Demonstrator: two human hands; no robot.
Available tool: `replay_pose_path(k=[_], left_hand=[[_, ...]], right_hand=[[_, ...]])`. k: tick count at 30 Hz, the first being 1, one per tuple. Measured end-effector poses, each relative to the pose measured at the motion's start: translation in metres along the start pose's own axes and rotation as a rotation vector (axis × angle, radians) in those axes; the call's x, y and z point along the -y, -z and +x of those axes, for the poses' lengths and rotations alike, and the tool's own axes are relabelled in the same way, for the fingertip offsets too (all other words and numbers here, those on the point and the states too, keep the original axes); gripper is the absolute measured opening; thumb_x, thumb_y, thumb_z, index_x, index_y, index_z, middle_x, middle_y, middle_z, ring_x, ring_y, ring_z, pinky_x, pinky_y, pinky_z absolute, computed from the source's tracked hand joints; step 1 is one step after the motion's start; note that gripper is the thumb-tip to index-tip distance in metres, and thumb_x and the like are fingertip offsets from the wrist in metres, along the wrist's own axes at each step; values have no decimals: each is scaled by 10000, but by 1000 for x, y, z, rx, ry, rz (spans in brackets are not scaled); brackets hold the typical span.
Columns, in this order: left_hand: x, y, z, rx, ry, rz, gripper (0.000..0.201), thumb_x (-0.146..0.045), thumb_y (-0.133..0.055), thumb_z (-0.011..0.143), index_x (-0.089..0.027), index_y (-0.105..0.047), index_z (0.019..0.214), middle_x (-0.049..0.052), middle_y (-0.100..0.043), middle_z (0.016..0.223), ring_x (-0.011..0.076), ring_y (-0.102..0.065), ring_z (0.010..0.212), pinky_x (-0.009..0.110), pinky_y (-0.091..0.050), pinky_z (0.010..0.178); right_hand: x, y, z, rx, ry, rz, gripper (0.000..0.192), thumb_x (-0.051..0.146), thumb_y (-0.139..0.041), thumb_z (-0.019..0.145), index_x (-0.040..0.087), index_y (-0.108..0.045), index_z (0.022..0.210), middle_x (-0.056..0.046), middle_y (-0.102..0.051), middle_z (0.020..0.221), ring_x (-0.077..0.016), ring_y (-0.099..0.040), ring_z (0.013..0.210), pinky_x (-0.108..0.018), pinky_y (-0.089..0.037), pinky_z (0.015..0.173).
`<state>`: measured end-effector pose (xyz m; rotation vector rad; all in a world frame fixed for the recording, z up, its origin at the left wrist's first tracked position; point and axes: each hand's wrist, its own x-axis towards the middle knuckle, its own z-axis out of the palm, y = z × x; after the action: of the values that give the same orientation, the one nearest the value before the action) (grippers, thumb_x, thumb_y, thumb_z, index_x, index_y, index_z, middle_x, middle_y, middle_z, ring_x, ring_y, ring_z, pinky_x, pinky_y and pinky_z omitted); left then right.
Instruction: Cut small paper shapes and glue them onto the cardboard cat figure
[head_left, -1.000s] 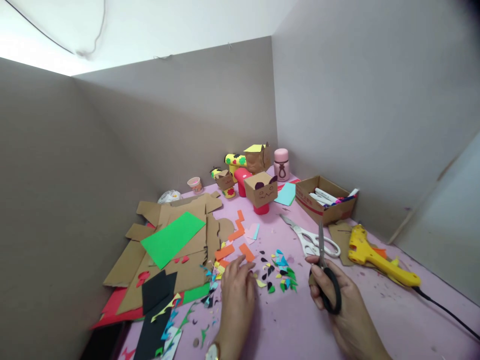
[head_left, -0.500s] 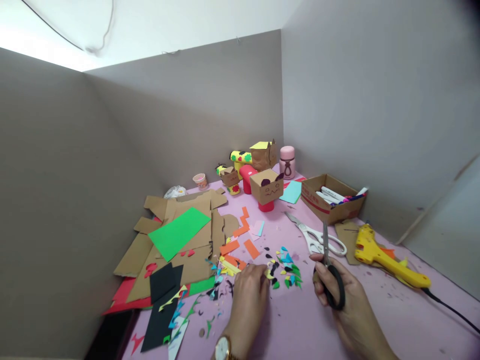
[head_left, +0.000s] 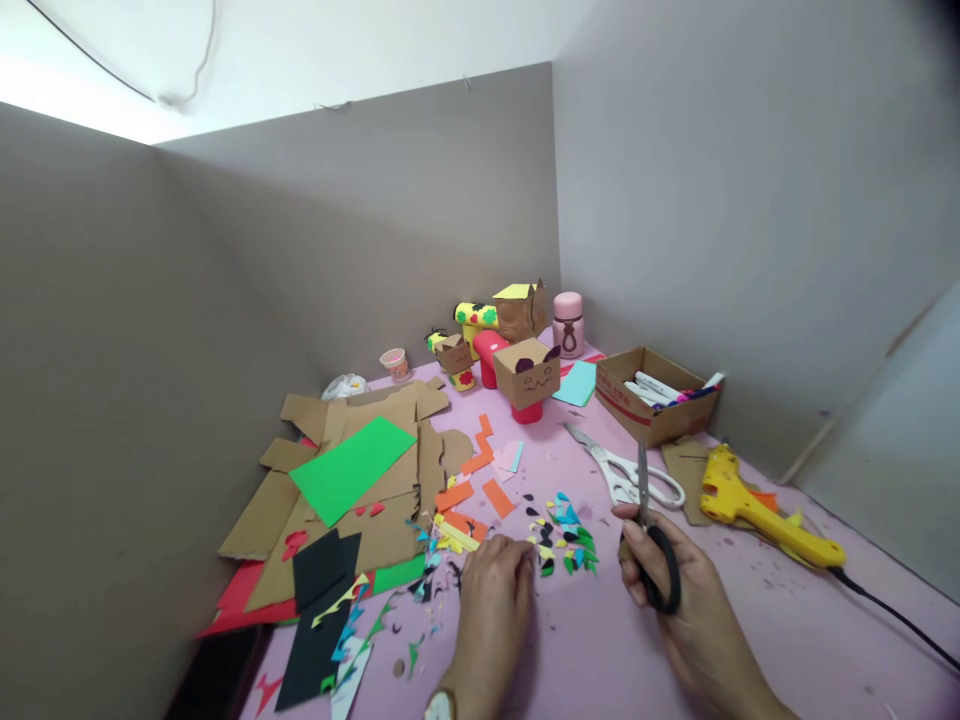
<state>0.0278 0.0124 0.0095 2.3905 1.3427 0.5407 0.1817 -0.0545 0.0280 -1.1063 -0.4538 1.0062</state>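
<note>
While seen from the head camera, the scene is laid out thus:
Right hand [head_left: 679, 610]: clamped on the black-handled scissors [head_left: 651, 540], whose closed blades are pointed up and away from the wrist.
Left hand [head_left: 491, 590]: laid on the pink table [head_left: 750, 640], fingers drawn together, fingertips touching the small paper cut-outs [head_left: 559, 535]; whether one is pinched cannot be told.
Paper cut-outs: scattered just ahead of the left hand and left of the scissors.
White scissors [head_left: 622, 472]: lying just beyond the right hand.
Glue gun [head_left: 757, 505]: set well right.
Cardboard pieces [head_left: 360, 480]: spread at left.
</note>
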Motion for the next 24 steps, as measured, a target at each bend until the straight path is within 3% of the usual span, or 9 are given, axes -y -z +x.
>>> replay_pose_path(k=[15, 21, 24], left_hand=[[-14, -8, -4, 108, -70, 92, 386, -55, -425, 837, -263, -647, 1074, 71, -625, 925, 232, -552, 874, 363, -428, 777], [-17, -9, -4, 80, -43, 88, 388, -58, -399, 857, -225, -611, 1135, 83, -626, 960, 233, -549, 897, 367, -416, 808], [-17, -11, -3, 94, -69, 150, 462, -39, -401, 842, -266, -566, 1209, 75, -623, 962, 232, -550, 873, 367, -408, 793]], right_hand=[[2, 0, -2, 14, -4, -5, 380, 506, -696, 721, 201, -581, 917, 70, -492, 510, -82, -385, 465, -164, -303, 412], [1, 0, -2, 10, -11, 16, 380, 493, -711, 711, 202, -579, 918, 73, -483, 512, -86, -389, 476, -162, -308, 409], [0, 0, -1, 15, -11, 14, 366, 488, -698, 729, 202, -580, 923, 71, -487, 516, -87, -393, 479, -164, -311, 412]])
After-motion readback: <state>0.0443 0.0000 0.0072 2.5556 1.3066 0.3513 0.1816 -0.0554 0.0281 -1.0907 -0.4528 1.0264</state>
